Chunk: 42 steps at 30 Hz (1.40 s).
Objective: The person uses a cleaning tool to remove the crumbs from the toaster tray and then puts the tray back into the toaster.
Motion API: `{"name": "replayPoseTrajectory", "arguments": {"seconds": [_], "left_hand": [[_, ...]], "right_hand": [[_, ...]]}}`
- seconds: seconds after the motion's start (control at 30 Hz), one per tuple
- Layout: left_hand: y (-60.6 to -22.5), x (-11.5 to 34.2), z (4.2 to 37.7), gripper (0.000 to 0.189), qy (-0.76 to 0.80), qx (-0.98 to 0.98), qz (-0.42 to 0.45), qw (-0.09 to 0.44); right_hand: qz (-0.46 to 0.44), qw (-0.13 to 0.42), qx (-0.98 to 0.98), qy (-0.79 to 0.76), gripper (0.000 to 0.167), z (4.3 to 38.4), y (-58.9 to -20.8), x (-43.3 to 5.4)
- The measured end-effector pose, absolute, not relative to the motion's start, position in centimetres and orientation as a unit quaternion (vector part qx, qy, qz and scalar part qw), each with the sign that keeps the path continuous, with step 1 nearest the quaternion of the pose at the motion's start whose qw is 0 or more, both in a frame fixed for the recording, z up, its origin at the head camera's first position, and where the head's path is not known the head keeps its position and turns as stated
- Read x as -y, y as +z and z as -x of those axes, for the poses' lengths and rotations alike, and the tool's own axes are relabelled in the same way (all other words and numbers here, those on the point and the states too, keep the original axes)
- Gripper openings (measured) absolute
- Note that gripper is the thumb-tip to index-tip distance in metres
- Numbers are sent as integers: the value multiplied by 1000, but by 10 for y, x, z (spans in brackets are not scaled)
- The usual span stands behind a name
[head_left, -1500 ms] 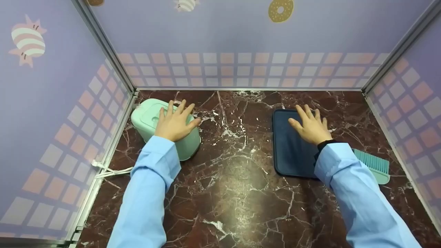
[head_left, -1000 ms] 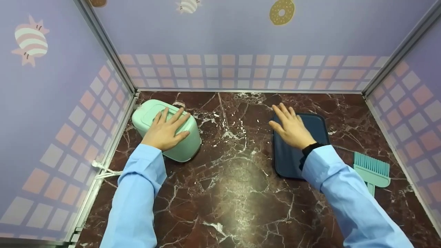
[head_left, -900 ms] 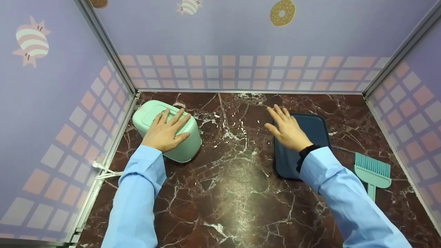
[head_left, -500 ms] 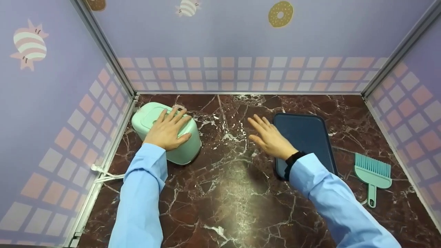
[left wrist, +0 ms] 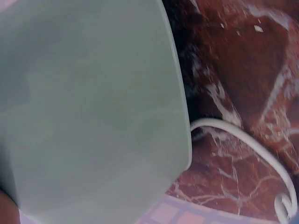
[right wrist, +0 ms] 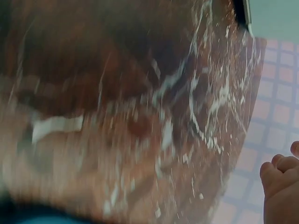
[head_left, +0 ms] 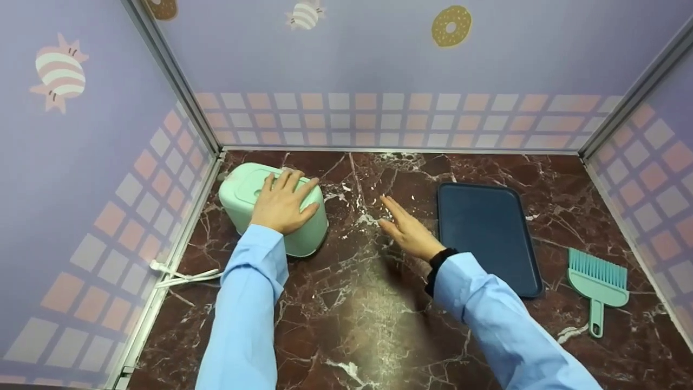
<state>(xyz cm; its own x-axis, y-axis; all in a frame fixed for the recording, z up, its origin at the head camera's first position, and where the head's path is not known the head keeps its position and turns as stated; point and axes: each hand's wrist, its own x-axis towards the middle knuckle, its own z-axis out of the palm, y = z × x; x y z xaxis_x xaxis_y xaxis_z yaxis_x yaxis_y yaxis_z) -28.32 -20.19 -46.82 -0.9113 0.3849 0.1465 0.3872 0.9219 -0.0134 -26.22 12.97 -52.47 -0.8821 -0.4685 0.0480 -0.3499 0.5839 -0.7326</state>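
Note:
A mint-green lidded bin [head_left: 303,238] stands at the left of the marbled table; its side fills much of the left wrist view. My left hand [head_left: 282,203] rests on the bin's lid [head_left: 246,184] with spread fingers, thumb toward the right side. Over the middle of the table, my right hand [head_left: 411,233] is held with extended fingers and nothing in it. Small white scraps [head_left: 346,235] lie scattered between bin and right hand, though white veins make some hard to tell apart. The right wrist view is blurred and catches several fingertips [right wrist: 275,170] at its edge.
A dark blue tray [head_left: 487,238] lies right of the right hand. Beyond it is a mint-green hand brush [head_left: 600,287] with teal bristles. A white cord [head_left: 189,278] runs along the left side by the bin. Patterned lilac panels [head_left: 346,65] enclose the back and both sides.
My right hand has moved left and nearer, from over the tray to the table's middle, uncovering tray and brush. My left hand has stayed at the bin's lid, shifting slightly.

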Motion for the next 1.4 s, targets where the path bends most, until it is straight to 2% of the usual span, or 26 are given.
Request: {"name": "replayPoseTrajectory", "arguments": {"seconds": [0.13,0.3,0.43,0.6,0.9,1.4], "left_hand": [[-470,193,284,61,-7,980,178,88],[-473,187,284,60,-12,978,171,119],[-474,186,285,60,-12,974,176,144],[-473,189,284,60,-10,975,171,141],[-476,193,281,61,-16,979,164,121],[-478,195,279,61,-14,978,165,131]], "right_hand": [[200,83,-869,-445,65,264,-532,-115],[141,125,-816,-546,69,268,-538,-95],[71,155,-703,-690,70,271,-542,-77],[10,181,-572,-800,72,269,-551,-56],[-57,232,-475,-847,73,257,-571,-30],[-67,265,-419,-866,74,251,-585,-2]]}}
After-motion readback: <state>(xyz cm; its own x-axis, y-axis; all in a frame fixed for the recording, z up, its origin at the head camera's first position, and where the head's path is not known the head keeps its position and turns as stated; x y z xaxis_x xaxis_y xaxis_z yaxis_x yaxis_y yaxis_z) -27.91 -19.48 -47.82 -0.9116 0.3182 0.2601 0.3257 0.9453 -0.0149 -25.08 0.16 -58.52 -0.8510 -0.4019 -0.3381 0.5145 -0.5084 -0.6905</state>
